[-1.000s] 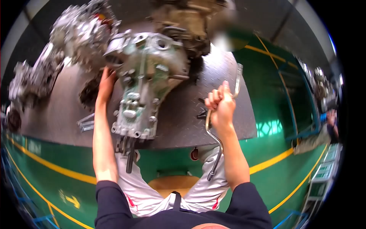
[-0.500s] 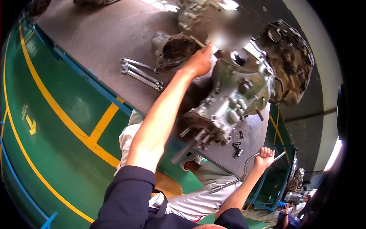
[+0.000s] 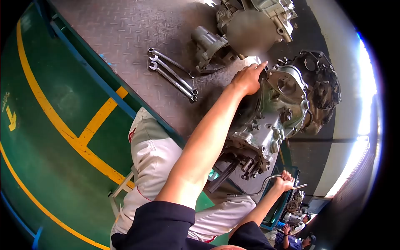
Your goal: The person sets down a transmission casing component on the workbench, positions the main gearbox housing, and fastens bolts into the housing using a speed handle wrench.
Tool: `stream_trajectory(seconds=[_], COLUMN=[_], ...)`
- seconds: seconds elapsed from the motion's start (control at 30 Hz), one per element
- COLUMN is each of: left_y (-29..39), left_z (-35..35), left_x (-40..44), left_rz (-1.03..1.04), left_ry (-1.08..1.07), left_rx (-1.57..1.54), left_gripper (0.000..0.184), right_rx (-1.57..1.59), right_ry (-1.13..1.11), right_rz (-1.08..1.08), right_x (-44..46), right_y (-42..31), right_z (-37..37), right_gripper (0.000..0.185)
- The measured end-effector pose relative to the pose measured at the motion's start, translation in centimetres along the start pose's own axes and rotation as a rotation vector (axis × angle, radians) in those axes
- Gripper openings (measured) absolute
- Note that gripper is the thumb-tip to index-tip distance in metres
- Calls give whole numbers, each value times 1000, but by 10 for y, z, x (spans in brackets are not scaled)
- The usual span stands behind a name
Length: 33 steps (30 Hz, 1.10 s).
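Note:
My left hand (image 3: 249, 80) reaches out to the upper left edge of a metal gearbox housing (image 3: 273, 121). Its index finger is stretched out; the other fingers are partly hidden. Shafts (image 3: 225, 175) stick out of the housing's near end, toward my legs. My right hand (image 3: 285, 182), lower right of the housing, is wrapped round a cranked speed brace (image 3: 261, 189). The brace's socket end points left, above my thigh.
Several combination wrenches (image 3: 173, 75) lie on the metal-topped bench (image 3: 121, 29), left of a small housing (image 3: 210, 48). Another casing (image 3: 277, 16) stands farther back. A dark bell housing (image 3: 318, 87) is beyond the gearbox. A co-worker (image 3: 291, 239) appears at lower right.
The view has shifted, and the bench items appear at different places. My left hand stays by the gearbox's edge. My right hand still holds the speed brace.

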<state>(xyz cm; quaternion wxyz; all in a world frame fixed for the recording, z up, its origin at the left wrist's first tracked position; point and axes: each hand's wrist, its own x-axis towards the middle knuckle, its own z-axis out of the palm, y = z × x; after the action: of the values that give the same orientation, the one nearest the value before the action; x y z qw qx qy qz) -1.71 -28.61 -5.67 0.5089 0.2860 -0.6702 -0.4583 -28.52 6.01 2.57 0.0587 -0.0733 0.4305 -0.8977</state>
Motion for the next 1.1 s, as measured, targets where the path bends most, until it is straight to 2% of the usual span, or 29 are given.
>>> stream_trajectory(seconds=[0.13, 0.2, 0.27, 0.33, 0.4, 0.43, 0.47, 0.57, 0.63, 0.7, 0.77, 0.83, 0.9, 0.97, 1.03, 1.1], left_y=[-6, -17, -19, -26, -14, -10, -11, -4, -14, -12, -10, -11, -6, -6, -9, -3], left_z=[3, 14, 21, 31, 24, 21, 19, 19, 26, 30, 33, 34, 28, 23, 17, 15], left_x=[5, 9, 11, 19, 17, 21, 26, 27, 32, 31, 29, 30, 30, 31, 26, 25], left_rz=[-18, 23, -22, 15, 5, -58, -52, -88, -81, -101, -92, -99, -121, -156, -152, -130], left_ry=[-29, 14, -5, 9, 31, -1, -17, -58, -33, -21, 6, 6, 2, -32, -42, -52], left_rx=[18, 33, -101, -280, -395, -497, -452, -407, -406, -263, -281, -276, -235, -199, -176, -157], left_gripper=[64, 63, 61, 60, 55, 52, 52, 54, 57, 57, 55, 54, 52, 54, 55, 55], right_rx=[-36, -25, 7, 16, -55, -80, -111, -126, -169, -210, -307, -336, -298, -206, -30, 52], right_ry=[-161, -356, -551, -885, -1032, -1127, -1179, -1246, -1254, -1269, -1395, -1438, -610, -895, -1580, -930], right_rz=[-100, -109, -127, -116, -186, -157, -122, 61, 40, 24, 10, 94, -147, -195, 80, -482], right_x=[-26, -39, -54, -65, -95, -104, -113, -127, -127, -128, -126, -140, -190, -138, -74, -128], right_y=[-16, -32, -51, -72, -84, -90, -97, -115, -120, -120, -119, -114, -94, -117, -159, -149], right_z=[38, 54, 72, 96, 132, 147, 161, 193, 200, 209, 221, 250, 296, 328, 381, 440], right_gripper=[46, 45, 45, 46, 46, 46, 45, 45, 45, 45, 45, 45, 43, 41, 44, 31])
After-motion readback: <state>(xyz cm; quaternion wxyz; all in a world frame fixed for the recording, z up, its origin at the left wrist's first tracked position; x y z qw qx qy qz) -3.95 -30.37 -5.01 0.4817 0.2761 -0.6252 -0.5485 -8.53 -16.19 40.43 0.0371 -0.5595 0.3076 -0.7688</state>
